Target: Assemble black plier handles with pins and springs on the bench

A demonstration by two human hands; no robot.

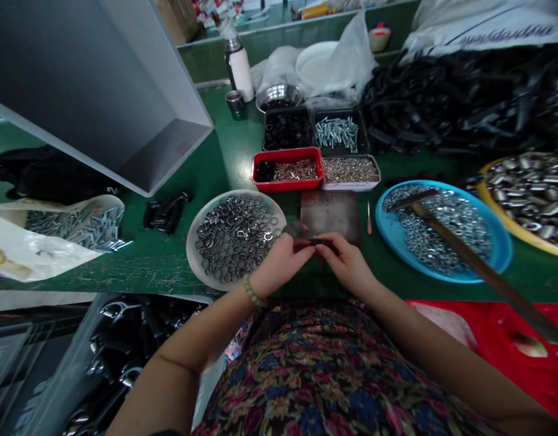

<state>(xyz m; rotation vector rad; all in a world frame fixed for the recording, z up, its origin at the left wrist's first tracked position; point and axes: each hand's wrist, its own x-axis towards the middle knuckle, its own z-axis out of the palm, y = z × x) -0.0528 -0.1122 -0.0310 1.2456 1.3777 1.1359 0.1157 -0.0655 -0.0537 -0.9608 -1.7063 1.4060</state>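
My left hand and my right hand meet in front of my body, fingertips pinched close together. Between them is a small dark part; its kind is blurred and mostly covered by the fingers. Just beyond the hands lies a flat metal plate. Beside my left hand stands a round whitish tray of metal rings. A thin screwdriver-like tool with a pinkish handle lies to the right of the plate.
A blue basin of small metal pieces carries a hammer whose handle juts toward me. Behind the plate are a red tray and other parts trays. A large grey bin stands left; black parts pile up right.
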